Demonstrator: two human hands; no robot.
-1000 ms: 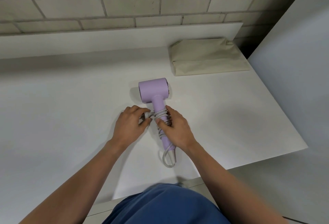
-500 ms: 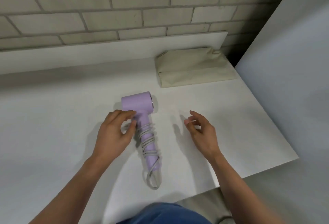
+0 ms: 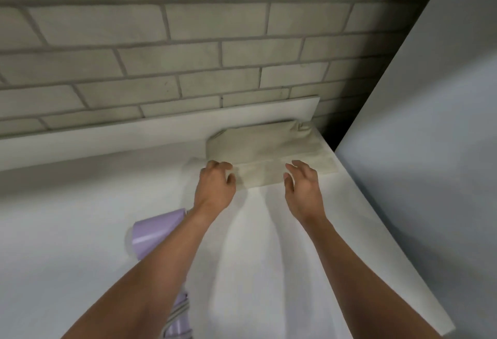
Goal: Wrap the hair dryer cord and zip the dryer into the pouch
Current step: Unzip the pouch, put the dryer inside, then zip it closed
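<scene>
The lilac hair dryer (image 3: 154, 233) lies on the white table (image 3: 67, 231), mostly hidden under my left forearm. Its grey cord (image 3: 178, 311) is wound around the handle. A beige fabric pouch (image 3: 263, 147) lies flat at the back right of the table, against the raised back ledge. My left hand (image 3: 215, 186) reaches over the pouch's near left corner, fingers curled and touching or just above the fabric. At the pouch's near right edge my right hand (image 3: 302, 189) hovers with spread fingers. Neither hand holds anything.
A grey brick wall (image 3: 188, 56) rises behind the table. A white panel (image 3: 430, 123) stands close along the right side, with a dark gap at the back corner. The table's right edge (image 3: 403, 271) runs diagonally near my right forearm.
Both hands left the dryer and moved forward to the pouch. My head moved forward too, so the dryer now sits low in view under my left arm.
</scene>
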